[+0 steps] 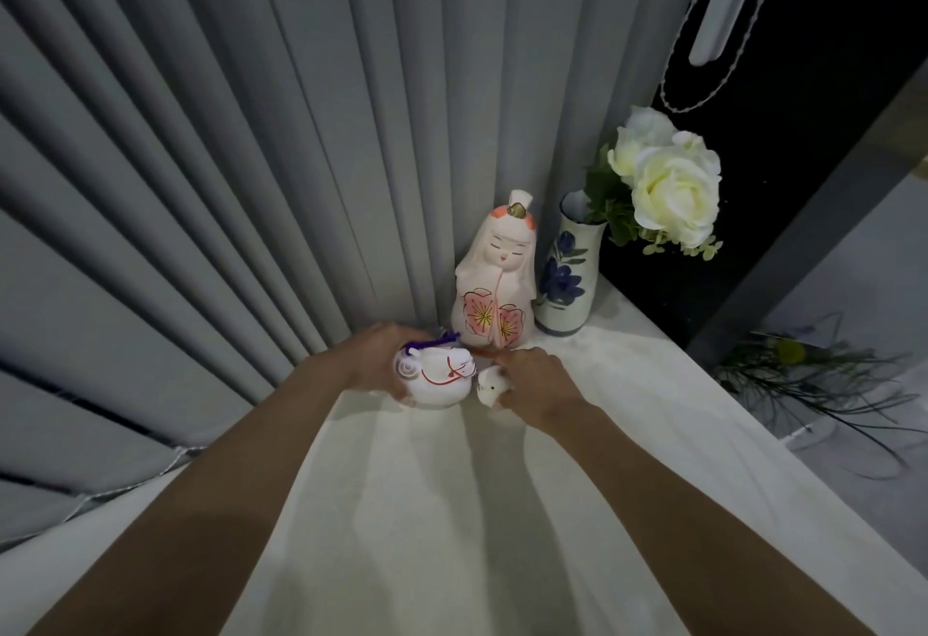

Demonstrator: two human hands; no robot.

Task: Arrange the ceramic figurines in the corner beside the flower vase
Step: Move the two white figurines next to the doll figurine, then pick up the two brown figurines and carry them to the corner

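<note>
A tall white doll figurine with pink flowers painted on its robe stands upright in the corner, just left of the flower vase, a white vase with blue flowers holding white roses. In front of the doll, my left hand grips a round white animal figurine with red lines and a purple cord; it rests on the white cloth. To its right, my right hand holds a small white animal figurine close beside the round one.
Grey pleated curtains hang right behind the figurines. The white cloth-covered table ends at a right edge running diagonally. Beyond that edge are a dark panel and thin dark plant stems lower down.
</note>
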